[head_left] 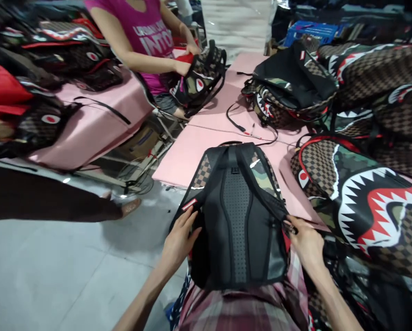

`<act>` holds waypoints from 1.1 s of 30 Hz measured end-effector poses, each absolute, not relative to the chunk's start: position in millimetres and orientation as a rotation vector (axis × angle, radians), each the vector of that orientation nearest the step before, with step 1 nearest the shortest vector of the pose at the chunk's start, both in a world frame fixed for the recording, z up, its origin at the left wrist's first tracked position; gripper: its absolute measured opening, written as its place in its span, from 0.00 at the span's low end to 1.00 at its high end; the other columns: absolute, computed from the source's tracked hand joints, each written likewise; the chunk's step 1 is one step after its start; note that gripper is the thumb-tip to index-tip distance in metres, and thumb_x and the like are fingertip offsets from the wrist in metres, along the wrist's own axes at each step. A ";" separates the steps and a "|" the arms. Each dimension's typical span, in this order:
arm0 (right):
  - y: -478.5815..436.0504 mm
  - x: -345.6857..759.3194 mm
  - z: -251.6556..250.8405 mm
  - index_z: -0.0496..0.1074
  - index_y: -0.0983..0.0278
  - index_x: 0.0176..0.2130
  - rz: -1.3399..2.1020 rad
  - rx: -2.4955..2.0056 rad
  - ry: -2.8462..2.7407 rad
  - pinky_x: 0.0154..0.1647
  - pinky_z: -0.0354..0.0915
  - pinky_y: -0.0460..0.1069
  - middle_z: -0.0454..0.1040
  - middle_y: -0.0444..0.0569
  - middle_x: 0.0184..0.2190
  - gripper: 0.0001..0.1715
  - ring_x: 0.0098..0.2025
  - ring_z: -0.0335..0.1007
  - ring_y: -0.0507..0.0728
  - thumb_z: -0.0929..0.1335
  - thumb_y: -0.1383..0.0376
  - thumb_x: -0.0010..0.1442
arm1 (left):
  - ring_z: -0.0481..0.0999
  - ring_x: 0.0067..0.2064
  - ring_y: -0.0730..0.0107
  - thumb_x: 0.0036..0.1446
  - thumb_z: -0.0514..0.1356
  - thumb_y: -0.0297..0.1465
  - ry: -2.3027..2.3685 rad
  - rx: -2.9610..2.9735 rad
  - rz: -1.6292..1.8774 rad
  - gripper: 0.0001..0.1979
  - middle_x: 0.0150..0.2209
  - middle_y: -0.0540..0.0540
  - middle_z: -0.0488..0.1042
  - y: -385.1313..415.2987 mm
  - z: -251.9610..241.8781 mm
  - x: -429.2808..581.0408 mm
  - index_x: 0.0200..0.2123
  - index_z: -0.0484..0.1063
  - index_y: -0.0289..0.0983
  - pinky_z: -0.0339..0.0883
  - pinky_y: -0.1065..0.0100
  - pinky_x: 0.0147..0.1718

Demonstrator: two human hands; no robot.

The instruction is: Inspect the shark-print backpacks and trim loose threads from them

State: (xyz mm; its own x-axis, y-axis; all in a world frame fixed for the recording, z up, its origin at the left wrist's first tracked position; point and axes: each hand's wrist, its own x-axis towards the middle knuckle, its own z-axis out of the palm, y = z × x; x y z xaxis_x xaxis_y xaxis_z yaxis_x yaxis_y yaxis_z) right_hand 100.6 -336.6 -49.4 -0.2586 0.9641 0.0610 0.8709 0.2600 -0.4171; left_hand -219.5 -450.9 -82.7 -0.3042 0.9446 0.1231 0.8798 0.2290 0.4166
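A backpack [236, 220] lies back side up, partly on my lap and partly on the pink table edge. Its back panel is black, with a perforated strip down the middle and checkered and camouflage patches near the top. My left hand [181, 234] lies on its left side, fingers stretched along the shoulder strap below a small red-and-white label. On the right side, my right hand [304, 239] has its thumb and fingers closed on the right shoulder strap [275, 209]. The underside of the backpack is hidden.
Beside me on the right lies a shark-mouth backpack [374, 202], with several more stacked behind it. A black cord and a red pen-like item [252, 134] lie on the pink table [199, 151]. Across it, a person in a magenta shirt [147, 37] handles another backpack [202, 82].
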 end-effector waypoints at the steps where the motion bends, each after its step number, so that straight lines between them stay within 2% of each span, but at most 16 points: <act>1: -351.3 94.2 -47.6 0.74 0.61 0.42 0.580 -1.598 -2.304 0.36 0.67 0.48 0.77 0.49 0.37 0.20 0.35 0.74 0.56 0.61 0.72 0.52 | 0.64 0.56 0.55 0.56 0.53 0.36 2.334 1.785 0.600 0.20 0.56 0.39 0.63 -447.5 -81.0 -214.6 0.51 0.66 0.37 0.63 0.54 0.51; 4: -388.0 71.3 -43.1 0.75 0.58 0.39 1.035 -1.229 -2.366 0.34 0.65 0.44 0.77 0.43 0.33 0.26 0.33 0.73 0.51 0.58 0.78 0.47 | 0.59 0.59 0.54 0.57 0.53 0.33 2.275 1.922 0.563 0.19 0.58 0.40 0.62 -435.6 -72.9 -189.1 0.51 0.66 0.36 0.61 0.52 0.53; 6: -391.2 72.1 -44.4 0.74 0.61 0.40 1.083 -1.273 -2.111 0.35 0.65 0.44 0.76 0.46 0.36 0.24 0.35 0.73 0.52 0.58 0.75 0.50 | 0.55 0.61 0.54 0.58 0.52 0.32 2.187 2.026 0.546 0.18 0.59 0.40 0.60 -429.7 -69.4 -168.8 0.52 0.65 0.35 0.59 0.52 0.54; 9: -376.2 108.3 -57.1 0.75 0.65 0.37 0.975 -1.605 -1.601 0.39 0.65 0.48 0.76 0.50 0.34 0.16 0.36 0.72 0.56 0.61 0.64 0.56 | 0.55 0.61 0.54 0.58 0.52 0.31 2.078 2.153 0.466 0.17 0.57 0.42 0.63 -427.8 -70.5 -143.1 0.51 0.66 0.37 0.57 0.48 0.54; 12: -371.7 147.8 -75.4 0.75 0.67 0.35 1.044 -1.827 -1.428 0.38 0.66 0.52 0.77 0.51 0.30 0.21 0.34 0.72 0.59 0.62 0.54 0.56 | 0.57 0.60 0.52 0.58 0.52 0.30 2.055 2.240 0.362 0.16 0.57 0.42 0.64 -430.9 -76.9 -125.3 0.50 0.67 0.38 0.53 0.45 0.55; 15: -384.0 147.3 -86.2 0.73 0.67 0.44 0.970 -1.822 -1.507 0.47 0.64 0.55 0.74 0.55 0.43 0.24 0.46 0.70 0.61 0.61 0.54 0.58 | 0.58 0.60 0.53 0.58 0.52 0.29 2.084 2.283 0.316 0.18 0.57 0.39 0.62 -432.8 -84.2 -114.0 0.52 0.65 0.35 0.51 0.45 0.56; 17: -394.4 125.3 -87.0 0.67 0.66 0.52 0.851 -1.750 -1.665 0.52 0.61 0.55 0.68 0.55 0.52 0.24 0.53 0.65 0.60 0.59 0.59 0.60 | 0.58 0.60 0.54 0.57 0.52 0.28 2.107 2.292 0.306 0.19 0.58 0.39 0.62 -432.6 -88.2 -109.6 0.52 0.65 0.34 0.50 0.46 0.56; 18: -399.2 111.6 -86.0 0.65 0.65 0.55 0.804 -1.720 -1.777 0.51 0.62 0.54 0.65 0.55 0.55 0.24 0.53 0.64 0.60 0.58 0.62 0.60 | 0.58 0.60 0.54 0.57 0.52 0.27 2.117 2.291 0.303 0.19 0.58 0.38 0.62 -432.4 -89.8 -107.9 0.53 0.65 0.34 0.50 0.46 0.56; 21: -410.1 77.0 -81.8 0.61 0.63 0.57 0.686 -1.724 -2.140 0.40 0.69 0.52 0.53 0.58 0.61 0.26 0.41 0.73 0.59 0.58 0.68 0.60 | 0.58 0.60 0.52 0.57 0.52 0.27 2.120 2.273 0.320 0.18 0.58 0.37 0.62 -432.2 -92.2 -103.3 0.52 0.66 0.35 0.50 0.46 0.56; 23: -414.1 66.8 -81.4 0.61 0.64 0.57 0.598 -1.768 -2.304 0.36 0.69 0.52 0.48 0.61 0.62 0.24 0.33 0.74 0.57 0.59 0.67 0.61 | 0.57 0.60 0.49 0.56 0.54 0.28 2.100 2.233 0.366 0.17 0.58 0.36 0.60 -431.4 -91.8 -99.6 0.49 0.68 0.36 0.50 0.44 0.55; 25: -415.8 66.2 -83.8 0.62 0.66 0.57 0.515 -1.771 -2.379 0.41 0.68 0.55 0.49 0.62 0.62 0.23 0.32 0.74 0.57 0.58 0.65 0.63 | 0.56 0.60 0.48 0.56 0.54 0.28 2.073 2.146 0.479 0.14 0.57 0.38 0.63 -427.2 -89.8 -95.5 0.46 0.71 0.38 0.50 0.42 0.55; 27: -416.5 69.9 -87.3 0.61 0.67 0.57 0.476 -1.720 -2.443 0.45 0.66 0.56 0.49 0.61 0.62 0.23 0.33 0.74 0.57 0.57 0.65 0.63 | 0.59 0.59 0.53 0.58 0.52 0.28 1.988 2.013 0.662 0.13 0.52 0.41 0.69 -417.8 -87.1 -91.6 0.44 0.72 0.39 0.53 0.44 0.55; 30: -417.5 74.1 -90.8 0.60 0.69 0.57 0.481 -1.654 -2.507 0.39 0.68 0.53 0.48 0.60 0.62 0.24 0.34 0.73 0.56 0.56 0.67 0.63 | 0.63 0.57 0.62 0.59 0.50 0.29 1.795 1.825 0.863 0.12 0.47 0.45 0.73 -396.8 -81.8 -86.6 0.42 0.72 0.39 0.59 0.53 0.55; 33: -418.3 73.6 -90.5 0.59 0.69 0.58 0.502 -1.634 -2.491 0.36 0.68 0.52 0.49 0.61 0.62 0.24 0.35 0.73 0.57 0.56 0.67 0.63 | 0.65 0.56 0.63 0.59 0.50 0.29 1.739 1.763 0.893 0.12 0.45 0.45 0.74 -378.4 -68.9 -80.1 0.40 0.73 0.38 0.60 0.56 0.54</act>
State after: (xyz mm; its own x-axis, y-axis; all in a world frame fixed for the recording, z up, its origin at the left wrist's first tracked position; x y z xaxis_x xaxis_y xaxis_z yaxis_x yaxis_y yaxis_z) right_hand 73.6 -418.3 -90.5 -0.4096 0.9087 -0.0802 0.8687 0.3617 -0.3383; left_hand -80.1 -378.4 -68.9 -0.0326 0.9941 0.1035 0.6635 -0.0559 0.7460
